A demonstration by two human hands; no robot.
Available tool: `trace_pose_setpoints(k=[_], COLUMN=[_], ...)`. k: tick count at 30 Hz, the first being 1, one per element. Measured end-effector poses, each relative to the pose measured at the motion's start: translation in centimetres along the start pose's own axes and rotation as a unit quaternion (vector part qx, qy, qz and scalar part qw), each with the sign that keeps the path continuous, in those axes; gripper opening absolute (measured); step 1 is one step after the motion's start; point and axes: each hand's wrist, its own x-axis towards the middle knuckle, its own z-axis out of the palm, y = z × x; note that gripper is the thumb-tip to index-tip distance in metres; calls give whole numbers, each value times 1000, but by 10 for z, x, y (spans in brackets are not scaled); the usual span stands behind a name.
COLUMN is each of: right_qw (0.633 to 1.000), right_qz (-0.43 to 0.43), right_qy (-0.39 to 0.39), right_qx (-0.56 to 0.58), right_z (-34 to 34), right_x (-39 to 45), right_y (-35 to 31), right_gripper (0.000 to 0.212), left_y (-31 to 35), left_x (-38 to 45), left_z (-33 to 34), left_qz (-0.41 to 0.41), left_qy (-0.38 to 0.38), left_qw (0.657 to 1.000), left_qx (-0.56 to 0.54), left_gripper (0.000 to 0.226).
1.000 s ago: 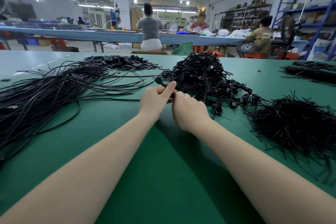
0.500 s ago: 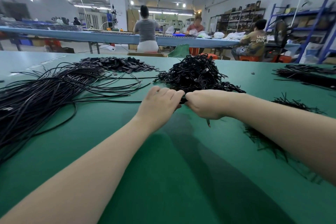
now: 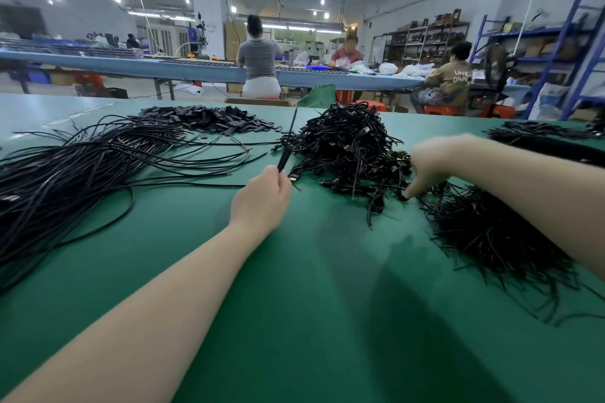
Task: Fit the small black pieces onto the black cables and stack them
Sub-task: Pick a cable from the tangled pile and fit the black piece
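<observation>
- Left hand (image 3: 262,201) is up off the green table (image 3: 294,321), fingers curled tight round a black cable (image 3: 284,158), with the cable's thick moulded end poking up and away out of the fist.
- That cable end tilts toward the tangled heap of finished cables (image 3: 347,144), which sits just beyond and to the right of the left hand.
- Right hand (image 3: 429,165) is blurred, reaching down at the near right edge of that heap; fingers point down among the strands, and whether they have hold of anything I cannot tell.
- Just below the right hand lies a dense pile of short black pieces (image 3: 491,235), spread along the table's right side under the forearm.
- Far left, a big sheaf of long loose cables (image 3: 82,170) fans across the table, well apart from both hands.
- Behind it, a flat heap of small black sleeves (image 3: 209,118) lies near the far edge.
</observation>
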Motion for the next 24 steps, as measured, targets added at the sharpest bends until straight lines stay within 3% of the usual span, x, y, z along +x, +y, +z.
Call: trace_pose_setpoints(k=[3, 7, 9, 12, 14, 16, 19, 24], right_qw=[996, 994, 990, 986, 970, 903, 766, 673], right_qz=[-6, 26, 39, 15, -16, -57, -138, -191], right_qy=[-76, -25, -14, -7, 58, 180, 337, 495], right_qx=[38, 103, 134, 164, 236, 385, 530, 515], right_z=[33, 50, 51, 47, 40, 32, 20, 7], right_x=[8, 17, 20, 20, 16, 13, 6, 3], right_y=[-4, 2, 2, 0, -3, -11, -44, -104], right_gripper=[57, 46, 51, 47, 34, 19, 9, 7], left_y=[0, -2, -2, -2, -2, -3, -3, -2], left_x=[4, 7, 8, 9, 9, 10, 11, 9], left_z=[0, 0, 0, 1, 0, -1, 0, 3], left_qz=[-25, -50, -60, -68, -66, -62, -61, -30], left_qy=[-9, -38, -65, -115, -135, -149, -163, -162], left_qw=[999, 992, 985, 971, 962, 958, 954, 956], left_qx=[-48, -111, -148, -200, -229, -237, -243, -242], left_gripper=[37, 38, 39, 37, 36, 35, 35, 33])
